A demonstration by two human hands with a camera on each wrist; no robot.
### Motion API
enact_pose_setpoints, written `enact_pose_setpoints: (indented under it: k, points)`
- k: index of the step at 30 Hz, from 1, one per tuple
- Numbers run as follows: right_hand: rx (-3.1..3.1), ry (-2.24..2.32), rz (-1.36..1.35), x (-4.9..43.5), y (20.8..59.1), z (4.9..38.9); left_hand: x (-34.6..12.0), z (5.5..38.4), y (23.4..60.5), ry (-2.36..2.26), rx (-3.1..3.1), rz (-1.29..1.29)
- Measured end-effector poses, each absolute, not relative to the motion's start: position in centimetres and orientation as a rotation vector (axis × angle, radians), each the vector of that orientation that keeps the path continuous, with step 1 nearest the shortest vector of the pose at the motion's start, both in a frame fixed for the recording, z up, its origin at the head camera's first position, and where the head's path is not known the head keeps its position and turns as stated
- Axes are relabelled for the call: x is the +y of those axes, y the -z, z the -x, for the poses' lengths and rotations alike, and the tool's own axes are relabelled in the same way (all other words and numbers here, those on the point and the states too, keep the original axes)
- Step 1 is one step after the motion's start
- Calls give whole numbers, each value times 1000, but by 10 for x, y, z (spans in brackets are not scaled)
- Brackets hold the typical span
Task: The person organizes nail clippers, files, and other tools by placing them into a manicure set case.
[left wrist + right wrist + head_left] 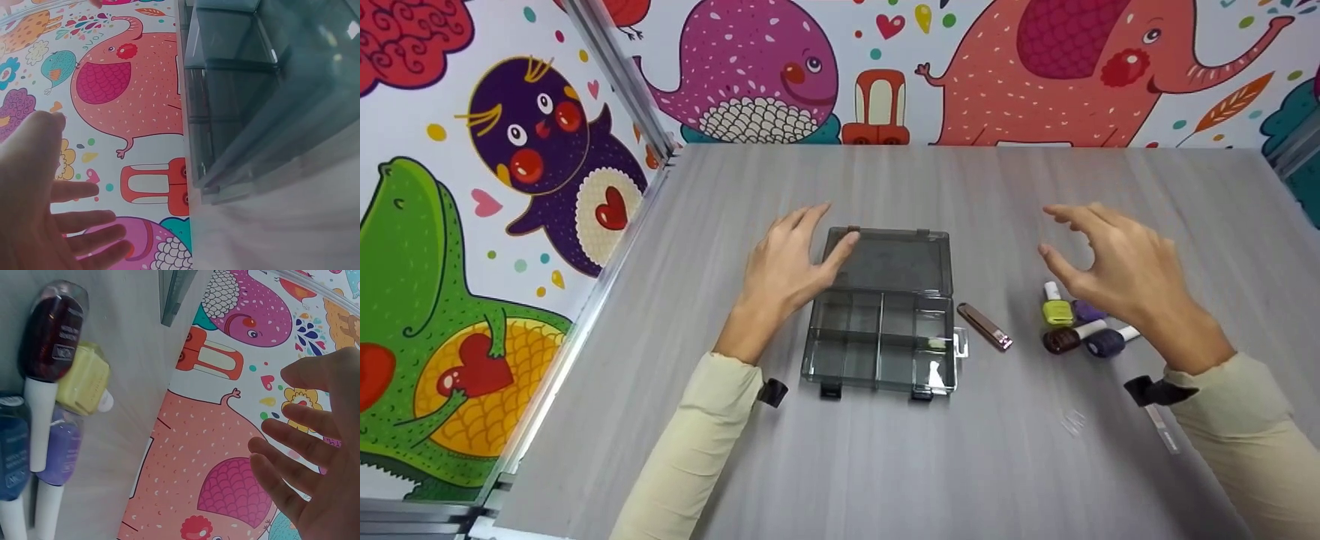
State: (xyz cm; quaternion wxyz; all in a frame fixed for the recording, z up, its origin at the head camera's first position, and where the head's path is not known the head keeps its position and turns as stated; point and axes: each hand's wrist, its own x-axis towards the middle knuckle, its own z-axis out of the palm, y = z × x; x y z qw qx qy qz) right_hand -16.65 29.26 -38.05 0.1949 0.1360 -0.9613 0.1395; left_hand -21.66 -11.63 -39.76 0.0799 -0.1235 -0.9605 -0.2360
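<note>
My left hand hovers with spread, relaxed fingers over the left side of a grey see-through compartment box, holding nothing. The box lies with its lid folded back, and its thumb-side corner is overlapped by this hand. On the right, my right hand is raised above several nail polish bottles, its fingers gently bent around air. Among these bottles are a yellow one, a dark red one, a purple one and a dark blue one. A nail clipper lies between box and bottles.
A small clear piece and a narrow strip lie on the grey table near the right sleeve. Walls with cartoon animals border the table at the back and left, with a metal frame at their corner.
</note>
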Motion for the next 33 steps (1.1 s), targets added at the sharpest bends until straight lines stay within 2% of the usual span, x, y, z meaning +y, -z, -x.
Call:
enact_pose_setpoints:
  k: [33]
  points:
    - [-2814,-568,-617,264,433,138,-136,190,437,973,-2877,381]
